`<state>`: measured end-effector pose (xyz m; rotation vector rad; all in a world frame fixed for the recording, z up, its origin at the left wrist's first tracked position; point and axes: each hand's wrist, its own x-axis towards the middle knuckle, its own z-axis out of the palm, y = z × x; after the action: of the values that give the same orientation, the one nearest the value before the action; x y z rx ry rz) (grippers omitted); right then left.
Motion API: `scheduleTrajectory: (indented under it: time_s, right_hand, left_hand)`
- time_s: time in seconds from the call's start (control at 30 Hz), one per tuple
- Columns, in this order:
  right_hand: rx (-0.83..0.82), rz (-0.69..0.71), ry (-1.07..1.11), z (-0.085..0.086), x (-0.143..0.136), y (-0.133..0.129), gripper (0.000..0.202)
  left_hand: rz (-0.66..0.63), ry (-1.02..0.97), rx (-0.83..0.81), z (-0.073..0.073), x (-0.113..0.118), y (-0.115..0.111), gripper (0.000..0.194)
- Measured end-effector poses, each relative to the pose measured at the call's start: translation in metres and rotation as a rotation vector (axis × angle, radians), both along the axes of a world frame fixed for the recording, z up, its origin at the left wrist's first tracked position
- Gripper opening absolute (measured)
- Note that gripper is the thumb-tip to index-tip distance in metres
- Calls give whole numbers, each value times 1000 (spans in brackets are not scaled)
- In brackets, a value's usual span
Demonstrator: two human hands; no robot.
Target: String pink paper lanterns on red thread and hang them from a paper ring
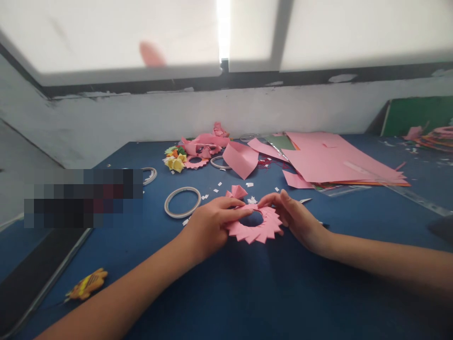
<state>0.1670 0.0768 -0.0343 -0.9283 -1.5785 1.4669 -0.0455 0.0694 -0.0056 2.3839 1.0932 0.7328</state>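
A pink folded-paper ring (264, 229) with a zigzag outer edge is held just above the blue table, between both hands. My left hand (214, 222) grips its left side, with fingers lying over the top rim near the central hole. On the opposite side my right hand (297, 217) holds the upper right edge, the index finger touching the top of the rim. Its lower fingers are partly hidden behind the ring. Just beyond my left fingers sits a small pink folded-paper piece (237, 191). White paper scraps (252, 200) lie close behind the ring.
A roll of tape (182, 203) lies left of the hands. Pink paper sheets (329, 156) are stacked at the back right beside a clear ruler (399, 193). Pink paper crafts (205, 144) and yellow paper flowers (175, 163) sit by the wall. A bear-shaped trinket (88, 284) is front left.
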Motion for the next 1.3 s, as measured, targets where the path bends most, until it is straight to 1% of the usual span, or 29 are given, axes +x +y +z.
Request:
scheduleTrajectory:
  time_s: [0.1, 0.23, 0.37, 0.47, 0.57, 0.7, 0.87, 1.0, 1.13, 1.3]
  right_hand:
    - [72, -4, -99, 2, 1, 0, 53]
    - [227, -9, -284, 7, 2, -4, 35]
    - [451, -27, -480, 6, 3, -10, 20]
    - [613, -4, -616, 0, 3, -12, 17]
    - [753, 9, -713, -5, 3, -12, 20]
    - [894, 13, -784, -7, 4, -11, 25]
    - [1055, -10, -820, -7, 4, -13, 28]
    - [1168, -22, -822, -5, 4, -14, 28]
    - [1251, -13, -792, -2, 2, -14, 31]
    - [1333, 53, -705, 0, 0, -12, 28]
  left_hand:
    - [-74, 185, 105, 4, -5, 1, 58]
    - [-140, 394, 172, 12, -11, 0, 65]
    - [-132, 534, 193, 14, -11, -4, 67]
    - [-119, 585, 214, 14, -6, -6, 60]
    - [-110, 598, 233, 13, -2, -8, 49]
    - [-115, 590, 254, 11, 0, -11, 38]
    - [-142, 559, 283, 9, 1, -11, 37]
    - [-140, 512, 314, 6, 0, -10, 38]
    - [-141, 434, 358, 2, 1, -10, 33]
    - [-146, 324, 412, -6, 6, -11, 22]
